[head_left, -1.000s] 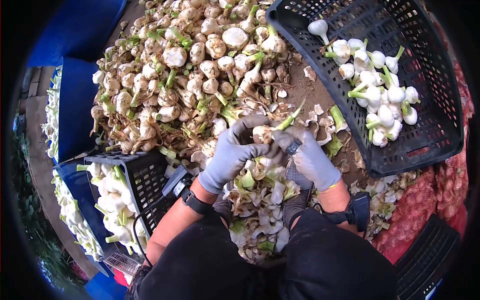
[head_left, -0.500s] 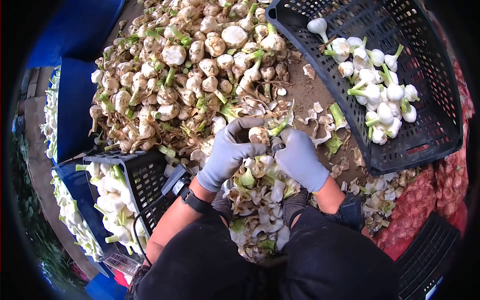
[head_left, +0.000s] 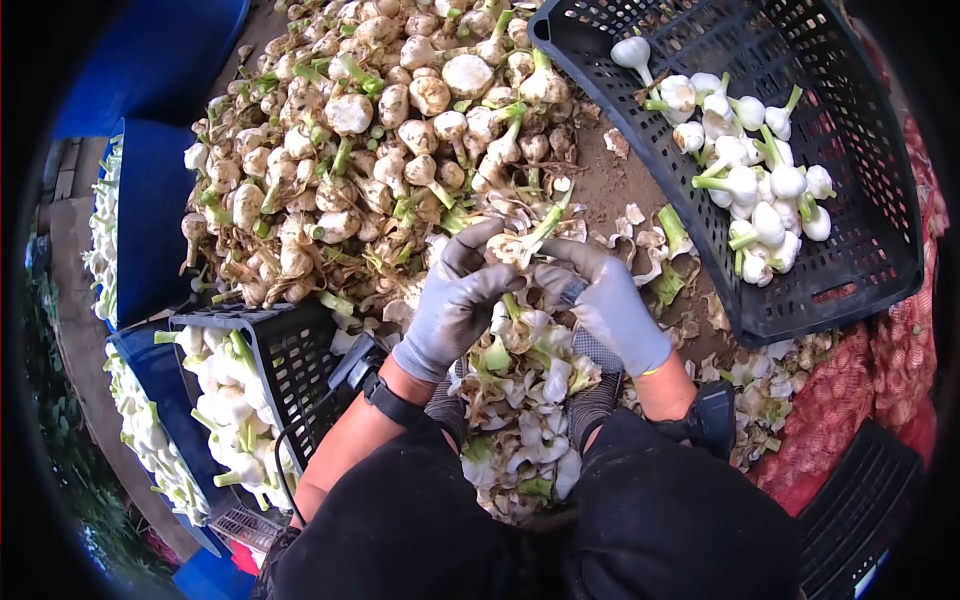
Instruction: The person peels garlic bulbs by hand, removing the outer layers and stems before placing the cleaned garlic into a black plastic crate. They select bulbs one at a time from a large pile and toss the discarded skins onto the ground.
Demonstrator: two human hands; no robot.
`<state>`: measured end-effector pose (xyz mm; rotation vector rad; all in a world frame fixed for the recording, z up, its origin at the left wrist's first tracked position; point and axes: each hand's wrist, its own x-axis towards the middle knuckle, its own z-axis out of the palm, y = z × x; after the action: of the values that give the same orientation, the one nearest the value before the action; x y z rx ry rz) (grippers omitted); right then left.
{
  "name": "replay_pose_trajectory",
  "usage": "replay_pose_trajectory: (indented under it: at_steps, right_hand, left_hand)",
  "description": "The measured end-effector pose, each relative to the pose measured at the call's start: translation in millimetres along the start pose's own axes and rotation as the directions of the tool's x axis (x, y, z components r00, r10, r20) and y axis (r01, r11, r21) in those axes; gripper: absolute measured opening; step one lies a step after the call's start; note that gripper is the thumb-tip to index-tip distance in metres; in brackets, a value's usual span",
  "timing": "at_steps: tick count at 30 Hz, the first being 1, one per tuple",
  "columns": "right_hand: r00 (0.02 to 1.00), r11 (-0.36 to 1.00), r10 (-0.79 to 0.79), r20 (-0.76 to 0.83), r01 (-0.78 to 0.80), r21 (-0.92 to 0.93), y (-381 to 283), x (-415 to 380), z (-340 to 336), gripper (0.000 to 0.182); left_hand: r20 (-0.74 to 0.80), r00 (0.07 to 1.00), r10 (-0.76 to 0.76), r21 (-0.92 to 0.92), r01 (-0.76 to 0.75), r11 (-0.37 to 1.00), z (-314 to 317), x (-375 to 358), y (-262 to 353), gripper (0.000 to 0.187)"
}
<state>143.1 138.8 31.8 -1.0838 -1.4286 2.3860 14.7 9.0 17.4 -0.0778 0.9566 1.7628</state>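
My left hand (head_left: 460,290), in a grey glove, pinches a garlic bulb (head_left: 512,249) whose green stem points up and to the right. Brown, torn skin shows on the bulb. Close on its right side is my gloved right hand (head_left: 608,305), fingers curled round a small dark tool (head_left: 573,290); its working end is hidden. Right below both hands, a heap of peeled garlic skins (head_left: 525,400) lies between my feet. Ahead of them spreads a big pile of unpeeled garlic bulbs (head_left: 340,160) with cut stems.
A black crate (head_left: 880,270) at the upper right holds several clean white bulbs (head_left: 765,190). Another black crate (head_left: 290,360) at the left is full of white garlic, beside blue containers (head_left: 150,230) of more. Red mesh sacks (head_left: 825,400) lie at the right.
The garlic bulb has turned and risen slightly, its stem now more upright. My right hand has shifted to the right and down, its fingers reaching over toward the bulb.
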Motion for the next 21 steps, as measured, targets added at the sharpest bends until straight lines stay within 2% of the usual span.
replay_pose_trajectory:
  at_steps: [1, 2, 4, 5, 6, 7, 8, 9, 11, 12, 14, 16, 18, 19, 20, 21]
  right_hand:
    - [0.993, 0.990, 0.100, 0.062, -0.106, 0.092, -7, -1, 3, 0.012]
    - [0.993, 0.990, 0.100, 0.058, -0.105, 0.094, -7, 0, 4, 0.012]
    - [0.986, 0.972, 0.163, 0.026, -0.156, -0.175, -5, 2, 5, 0.011]
    - [0.999, 0.983, 0.041, 0.017, -0.037, -0.179, 12, 9, 1, 0.008]
    - [0.999, 0.983, 0.041, 0.014, -0.038, -0.179, 13, 10, 0, 0.008]
    - [0.998, 0.891, -0.060, -0.027, 0.041, -0.452, 13, 11, 0, 0.009]
    - [0.985, 0.719, -0.167, -0.037, 0.096, -0.689, 13, 12, 1, 0.009]
    - [0.985, 0.718, -0.167, -0.038, 0.095, -0.690, 11, 12, 4, 0.009]
    - [0.963, 0.510, -0.265, -0.057, 0.090, -0.856, 5, 9, 9, 0.012]
    - [0.963, 0.510, -0.265, -0.057, 0.089, -0.856, 3, 9, 9, 0.012]
    - [0.967, 0.300, -0.254, 0.009, 0.087, -0.950, 1, 8, 5, 0.014]
    - [0.957, 0.351, -0.290, 0.010, 0.116, -0.929, 10, 10, -2, 0.016]
    - [0.946, 0.401, -0.324, 0.006, 0.143, -0.905, 12, 11, -7, 0.019]
    - [0.977, 0.752, -0.211, 0.020, 0.175, -0.635, 10, 11, -9, 0.021]
    - [0.991, 0.961, -0.110, 0.081, 0.127, -0.246, 8, 10, -9, 0.022]
    - [0.994, 0.993, -0.013, 0.110, 0.026, -0.114, -1, 6, -8, 0.024]
  left_hand:
    - [0.001, 1.000, -0.004, -0.002, 0.004, 1.000, 0, 0, -3, 0.052]
    - [0.005, 0.998, 0.065, 0.138, -0.065, 0.988, -1, 1, -6, 0.052]
    - [0.046, 0.979, 0.199, 0.407, -0.200, 0.891, 1, 2, -7, 0.053]
    - [0.068, 0.979, 0.192, 0.408, -0.203, 0.890, 2, -1, -7, 0.052]
    - [0.070, 0.979, 0.189, 0.408, -0.201, 0.891, 4, -2, -7, 0.052]
    - [0.047, 0.978, 0.204, 0.456, -0.203, 0.867, 5, -3, -8, 0.052]
    - [0.026, 0.975, 0.220, 0.503, -0.203, 0.840, 5, -2, -8, 0.052]
    - [0.026, 0.975, 0.219, 0.501, -0.202, 0.841, 3, 0, -9, 0.052]
    - [-0.013, 0.997, 0.073, 0.318, -0.065, 0.946, -5, 3, -10, 0.046]
    - [-0.014, 0.997, 0.073, 0.318, -0.065, 0.946, -3, 3, -7, 0.046]
    - [0.016, 0.988, -0.155, 0.009, 0.154, 0.988, 2, 0, 1, 0.044]
    - [0.029, 0.989, -0.147, 0.038, 0.145, 0.989, 3, 0, -3, 0.047]
    - [0.083, 0.983, -0.167, -0.173, 0.179, 0.969, 5, -2, -2, 0.047]
    - [0.165, 0.974, -0.158, -0.216, 0.192, 0.957, -8, 4, -3, 0.054]
    - [0.163, 0.974, -0.160, -0.216, 0.194, 0.957, -13, 3, -6, 0.054]
    - [0.090, 0.986, -0.141, 0.007, 0.141, 0.990, 0, 1, -1, 0.057]
